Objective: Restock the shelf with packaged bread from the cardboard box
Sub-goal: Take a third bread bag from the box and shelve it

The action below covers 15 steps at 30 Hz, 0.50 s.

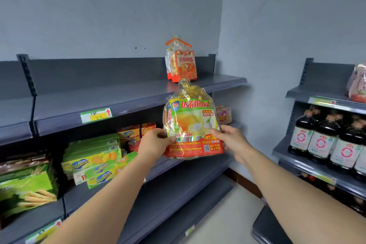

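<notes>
I have the green-and-red bread pack (191, 123) upright in front of the top shelf (103, 95), its twisted neck on top, just below the shelf's front lip. My left grip (156, 142) pinches the lower left corner with curled fingers, and my right grip (230, 139) clasps the lower right edge. Orange packaged bread (183, 63) (one pack or two, I cannot tell) stands near the shelf's right end.

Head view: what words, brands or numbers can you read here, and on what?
"达利园派": the held bread bag.
"达利园": orange bag on the top shelf; last character unclear.
Shelf price tag: handwriting too blurred.
Green boxes and bottle labels: too blurred.
</notes>
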Each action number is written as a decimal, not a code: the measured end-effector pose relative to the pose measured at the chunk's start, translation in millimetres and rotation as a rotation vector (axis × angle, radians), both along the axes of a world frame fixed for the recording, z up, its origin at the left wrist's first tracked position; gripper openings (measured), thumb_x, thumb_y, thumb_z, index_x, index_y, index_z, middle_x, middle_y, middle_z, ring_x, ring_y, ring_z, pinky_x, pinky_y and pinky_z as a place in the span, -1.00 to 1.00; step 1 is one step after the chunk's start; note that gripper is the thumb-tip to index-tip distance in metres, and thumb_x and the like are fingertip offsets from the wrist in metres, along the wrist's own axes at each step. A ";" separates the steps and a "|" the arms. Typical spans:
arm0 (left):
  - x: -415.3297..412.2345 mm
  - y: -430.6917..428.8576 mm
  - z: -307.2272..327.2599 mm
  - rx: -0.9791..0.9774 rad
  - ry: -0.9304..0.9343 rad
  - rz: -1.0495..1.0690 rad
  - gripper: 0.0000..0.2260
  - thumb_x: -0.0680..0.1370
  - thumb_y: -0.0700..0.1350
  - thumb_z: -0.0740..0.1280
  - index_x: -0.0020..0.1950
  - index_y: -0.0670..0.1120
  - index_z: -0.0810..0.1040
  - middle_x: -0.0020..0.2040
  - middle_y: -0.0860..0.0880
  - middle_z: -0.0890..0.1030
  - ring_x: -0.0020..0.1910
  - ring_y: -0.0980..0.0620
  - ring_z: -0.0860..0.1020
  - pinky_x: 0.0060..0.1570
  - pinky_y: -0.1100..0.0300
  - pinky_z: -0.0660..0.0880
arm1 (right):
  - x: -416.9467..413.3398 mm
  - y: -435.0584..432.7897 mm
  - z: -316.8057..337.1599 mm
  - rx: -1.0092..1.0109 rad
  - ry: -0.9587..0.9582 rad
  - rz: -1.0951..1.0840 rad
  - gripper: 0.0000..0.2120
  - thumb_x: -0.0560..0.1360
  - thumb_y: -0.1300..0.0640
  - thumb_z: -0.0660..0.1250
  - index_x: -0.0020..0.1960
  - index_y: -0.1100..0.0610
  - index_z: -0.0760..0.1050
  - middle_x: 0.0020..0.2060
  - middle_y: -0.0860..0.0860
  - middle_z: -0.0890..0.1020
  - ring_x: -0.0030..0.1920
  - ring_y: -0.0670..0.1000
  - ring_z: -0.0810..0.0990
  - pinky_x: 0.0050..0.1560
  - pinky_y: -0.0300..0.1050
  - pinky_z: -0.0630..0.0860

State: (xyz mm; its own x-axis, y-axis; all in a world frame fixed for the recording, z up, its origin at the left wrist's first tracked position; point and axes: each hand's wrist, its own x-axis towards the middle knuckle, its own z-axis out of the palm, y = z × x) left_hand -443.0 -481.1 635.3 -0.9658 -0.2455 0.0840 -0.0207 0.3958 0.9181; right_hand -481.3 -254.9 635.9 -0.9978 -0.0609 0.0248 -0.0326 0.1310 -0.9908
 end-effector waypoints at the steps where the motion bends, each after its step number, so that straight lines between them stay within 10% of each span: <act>1: -11.9 0.3 9.5 0.000 0.016 0.002 -0.74 0.46 0.01 0.47 0.08 -0.02 0.53 0.01 -0.02 0.65 -0.06 -0.03 0.65 0.00 -0.05 0.62 | -14.5 -0.6 7.7 -0.009 0.021 -0.014 -0.77 0.49 0.03 0.42 0.12 0.03 0.54 -0.11 -0.05 0.67 -0.11 -0.05 0.64 -0.21 -0.18 0.49; 15: -191.4 -1.2 98.6 -0.057 0.231 0.025 -0.81 0.47 -0.01 0.46 0.00 0.00 0.52 -0.08 0.02 0.62 -0.09 0.00 0.64 -0.01 0.03 0.61 | -203.0 -15.4 87.8 -0.045 0.183 -0.116 -0.57 0.57 0.19 0.32 0.43 0.13 0.38 0.17 0.07 0.63 -0.04 -0.02 0.63 -0.27 -0.20 0.49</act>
State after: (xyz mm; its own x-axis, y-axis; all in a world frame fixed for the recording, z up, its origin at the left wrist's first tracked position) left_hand -634.5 -482.3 733.9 -0.9129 -0.2580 0.3163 0.1765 0.4491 0.8758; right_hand -684.4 -270.3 723.8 -0.9766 0.0594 0.2066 -0.2001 0.0997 -0.9747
